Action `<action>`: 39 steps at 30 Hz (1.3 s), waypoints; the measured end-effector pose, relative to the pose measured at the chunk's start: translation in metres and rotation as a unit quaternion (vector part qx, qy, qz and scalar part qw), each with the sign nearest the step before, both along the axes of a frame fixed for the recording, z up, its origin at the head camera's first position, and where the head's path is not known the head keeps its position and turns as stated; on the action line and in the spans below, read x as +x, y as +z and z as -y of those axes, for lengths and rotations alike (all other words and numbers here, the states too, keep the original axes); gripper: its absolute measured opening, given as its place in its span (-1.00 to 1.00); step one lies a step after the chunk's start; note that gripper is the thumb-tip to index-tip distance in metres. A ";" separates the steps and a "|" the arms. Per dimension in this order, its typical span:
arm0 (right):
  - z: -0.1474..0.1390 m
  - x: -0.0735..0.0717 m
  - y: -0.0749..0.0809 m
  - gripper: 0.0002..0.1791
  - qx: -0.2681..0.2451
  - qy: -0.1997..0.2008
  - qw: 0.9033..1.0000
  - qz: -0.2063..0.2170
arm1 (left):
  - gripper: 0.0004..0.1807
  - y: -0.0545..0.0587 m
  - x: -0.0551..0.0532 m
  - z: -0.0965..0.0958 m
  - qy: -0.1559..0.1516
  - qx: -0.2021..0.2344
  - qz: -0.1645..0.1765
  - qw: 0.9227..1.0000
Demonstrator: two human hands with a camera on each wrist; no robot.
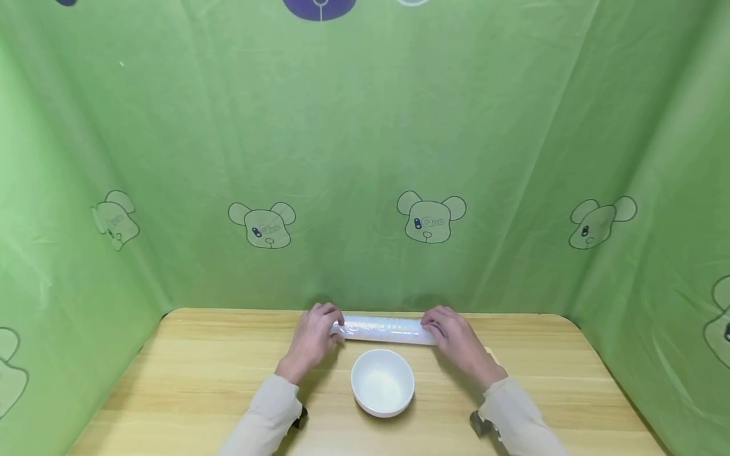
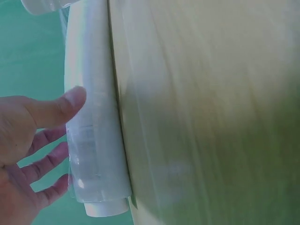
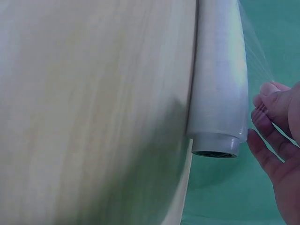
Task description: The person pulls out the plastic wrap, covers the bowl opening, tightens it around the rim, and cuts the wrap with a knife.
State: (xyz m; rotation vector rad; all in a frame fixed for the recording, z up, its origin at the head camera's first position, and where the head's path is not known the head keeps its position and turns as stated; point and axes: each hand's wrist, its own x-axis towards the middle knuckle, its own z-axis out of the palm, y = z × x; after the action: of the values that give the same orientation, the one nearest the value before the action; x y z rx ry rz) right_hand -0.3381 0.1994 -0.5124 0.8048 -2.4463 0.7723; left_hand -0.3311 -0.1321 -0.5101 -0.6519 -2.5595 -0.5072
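Note:
A roll of cling film [image 1: 382, 330] lies crosswise near the table's far edge. My left hand [image 1: 310, 332] holds its left end, with the thumb [image 2: 75, 99] over the wrap and the fingers along the other side. At the opposite end is my right hand [image 1: 455, 339]. In the right wrist view its thumb and forefinger pinch a thin, clear sheet of film [image 3: 257, 51] that stretches away from the roll. The core end [image 3: 215, 149] sticks out below the wrap there. A white bowl [image 1: 382, 383] stands upright between the forearms, just nearer than the roll.
The wooden table [image 1: 205, 373] has rounded far corners. Green curtains [image 1: 353, 158] with bear-head prints rise behind it and on both sides. A small pale yellow piece [image 1: 492, 354] shows partly behind the right forearm. Dark wrist-worn devices [image 1: 481, 423] sit under the sleeves.

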 end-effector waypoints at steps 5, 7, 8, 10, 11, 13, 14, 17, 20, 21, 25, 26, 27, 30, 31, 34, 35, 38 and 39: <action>0.002 0.002 0.008 -0.89 -0.005 -0.009 1.000 0.018 | -0.65 0.000 0.002 -0.001 0.009 -0.015 0.003 1.000; 0.003 0.002 0.011 -0.89 -0.008 -0.013 0.999 0.030 | -0.66 0.000 0.003 -0.002 0.012 -0.017 0.004 1.000; 0.003 0.002 0.012 -0.89 -0.011 -0.014 0.999 0.035 | -0.66 0.000 0.003 -0.002 0.013 -0.018 0.004 1.000; 0.004 0.002 0.014 -0.89 -0.016 -0.016 0.999 0.044 | -0.67 0.000 0.004 -0.002 0.013 -0.019 0.004 1.000; 0.004 0.002 0.015 -0.88 -0.018 -0.017 0.999 0.047 | -0.68 0.001 0.005 -0.002 0.012 -0.019 0.004 1.000; 0.004 0.002 0.017 -0.88 -0.022 -0.020 0.998 0.049 | -0.71 0.001 0.005 -0.002 0.010 -0.019 0.005 1.000; 0.004 0.002 0.018 -0.88 -0.023 -0.021 0.998 0.049 | -0.72 0.002 0.005 -0.002 0.007 -0.018 0.005 1.000; 0.003 0.001 0.019 -0.87 -0.027 -0.020 0.999 0.042 | -0.75 0.002 0.005 -0.002 0.001 -0.019 0.000 1.000; 0.003 0.000 0.019 -0.86 -0.029 -0.015 0.999 0.031 | -0.76 0.001 0.004 -0.001 -0.004 -0.016 -0.004 1.000; 0.003 0.000 0.019 -0.86 -0.030 -0.014 0.999 0.027 | -0.75 0.001 0.004 -0.001 -0.005 -0.014 -0.004 1.000; 0.003 -0.001 0.021 -0.87 -0.026 -0.014 0.999 0.030 | -0.75 0.000 0.003 -0.001 -0.006 -0.005 0.000 1.000; 0.003 -0.001 0.022 -0.87 -0.025 -0.014 0.999 0.031 | -0.76 0.000 0.003 -0.001 -0.006 -0.003 0.000 1.000; 0.003 -0.001 0.022 -0.87 -0.025 -0.015 0.999 0.032 | -0.76 0.000 0.003 -0.001 -0.005 -0.002 0.000 1.000; 0.002 -0.001 0.023 -0.89 -0.027 -0.016 0.999 0.035 | -0.77 0.001 0.003 -0.002 -0.009 0.006 -0.004 1.000; 0.002 -0.002 0.022 -0.89 -0.028 -0.016 0.999 0.035 | -0.77 0.002 0.003 -0.002 -0.011 0.010 -0.003 1.000; 0.002 -0.002 0.022 -0.89 -0.034 -0.017 0.999 0.038 | -0.78 0.004 0.003 -0.003 -0.021 0.025 0.008 0.999; 0.002 -0.002 0.023 -0.89 -0.036 -0.019 0.998 0.040 | -0.78 0.005 0.002 -0.003 -0.023 0.028 0.013 0.999; 0.001 -0.002 0.023 -0.89 -0.040 -0.021 0.998 0.046 | -0.79 0.009 0.000 -0.003 -0.025 0.027 0.026 0.999; 0.001 -0.002 0.023 -0.89 -0.041 -0.021 0.998 0.048 | -0.79 0.011 0.000 -0.003 -0.027 0.024 0.027 0.999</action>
State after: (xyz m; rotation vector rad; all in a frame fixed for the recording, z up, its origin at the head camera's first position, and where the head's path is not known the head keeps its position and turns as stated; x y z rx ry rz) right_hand -0.3396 0.1987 -0.4894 0.6993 -2.4876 0.9095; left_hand -0.3312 -0.1289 -0.4992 -0.7005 -2.5776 -0.6090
